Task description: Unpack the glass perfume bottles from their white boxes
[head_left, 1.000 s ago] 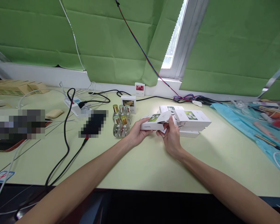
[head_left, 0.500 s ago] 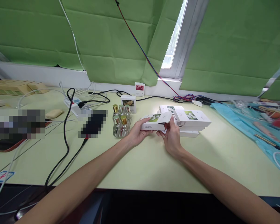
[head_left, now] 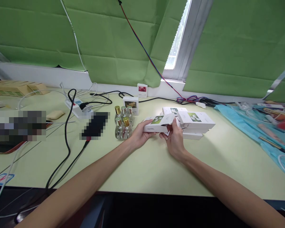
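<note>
A white box [head_left: 156,124] with a white-flower picture is held low over the table, its right end flap apparently lifted. My left hand [head_left: 142,135] is closed around the box's left end, thumb on top. At the right end, my right hand [head_left: 175,138] is closed with thumb and fingers on the flap. Just behind and to the right lies a stack of similar white boxes [head_left: 196,119], partly hidden by my right hand. Several small glass bottles [head_left: 123,129] with gold and silver caps stand together left of my left hand.
Behind the bottles stand a white box with a yellowish picture [head_left: 134,107] and one with a red picture [head_left: 142,91]. Black cables [head_left: 66,139] and a power strip [head_left: 73,107] lie left. Blue sheeting [head_left: 242,131] with assorted items covers the right side. The table's front edge [head_left: 156,193] runs below my forearms.
</note>
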Demonstrator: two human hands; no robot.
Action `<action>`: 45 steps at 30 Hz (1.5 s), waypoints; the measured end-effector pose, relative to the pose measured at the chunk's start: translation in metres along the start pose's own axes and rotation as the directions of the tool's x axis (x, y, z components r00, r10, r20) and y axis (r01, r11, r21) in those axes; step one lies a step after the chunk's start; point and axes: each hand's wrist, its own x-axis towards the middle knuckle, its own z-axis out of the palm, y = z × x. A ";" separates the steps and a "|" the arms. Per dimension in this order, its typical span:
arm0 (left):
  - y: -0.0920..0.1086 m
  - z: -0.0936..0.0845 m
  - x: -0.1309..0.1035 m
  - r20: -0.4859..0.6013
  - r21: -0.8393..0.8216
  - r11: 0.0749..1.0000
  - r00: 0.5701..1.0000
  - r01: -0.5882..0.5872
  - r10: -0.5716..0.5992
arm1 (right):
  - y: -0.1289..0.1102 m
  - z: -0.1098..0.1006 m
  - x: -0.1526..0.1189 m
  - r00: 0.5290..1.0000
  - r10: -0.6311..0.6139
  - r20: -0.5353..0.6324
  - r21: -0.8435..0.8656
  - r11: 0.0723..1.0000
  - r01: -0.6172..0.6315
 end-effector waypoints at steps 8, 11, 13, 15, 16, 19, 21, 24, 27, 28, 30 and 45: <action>0.000 -0.001 0.000 0.006 -0.006 1.000 1.000 -0.002 0.002 | 0.001 0.000 -0.002 0.999 -0.022 0.050 0.006 1.000 0.021; 0.000 0.000 0.000 0.007 -0.001 1.000 1.000 0.000 0.000 | 0.000 0.001 -0.002 0.999 -0.020 0.048 0.007 1.000 0.020; 0.000 0.001 0.000 0.002 0.002 1.000 1.000 0.001 -0.001 | 0.000 0.001 -0.002 0.999 -0.013 0.045 0.007 1.000 0.013; 0.000 0.001 -0.001 -0.001 0.007 1.000 1.000 -0.001 0.001 | 0.000 0.001 -0.002 0.999 -0.003 0.036 0.004 1.000 0.003; 0.000 0.001 -0.001 0.000 0.010 1.000 1.000 -0.003 0.003 | 0.000 0.001 -0.001 0.999 0.003 0.032 0.001 1.000 -0.003; 0.000 0.001 -0.002 0.009 0.020 1.000 1.000 -0.009 0.009 | 0.000 0.001 -0.001 1.000 0.012 0.025 -0.004 1.000 -0.012; 0.000 0.000 -0.002 0.015 0.024 1.000 1.000 -0.011 0.011 | 0.000 0.000 -0.001 0.999 0.009 0.034 -0.010 1.000 -0.009; 0.000 0.000 -0.002 0.022 0.027 1.000 1.000 -0.013 0.012 | 0.000 0.001 -0.001 0.999 0.013 0.035 -0.025 1.000 -0.012; 0.000 0.001 -0.003 0.020 0.025 1.000 1.000 -0.015 0.015 | -0.001 0.001 -0.002 1.000 0.019 0.022 -0.032 0.999 -0.019; 0.000 0.001 -0.003 0.017 0.023 1.000 1.000 -0.015 0.014 | -0.001 0.001 -0.002 1.000 0.020 0.022 -0.030 0.999 -0.019; 0.000 0.001 -0.003 0.012 0.021 1.000 1.000 -0.011 0.011 | 0.000 0.001 -0.002 1.000 0.021 0.021 -0.021 1.000 -0.021; 0.001 0.002 -0.002 -0.005 -0.011 1.000 1.000 0.003 -0.003 | 0.000 0.001 -0.003 0.999 0.017 0.046 0.002 1.000 -0.017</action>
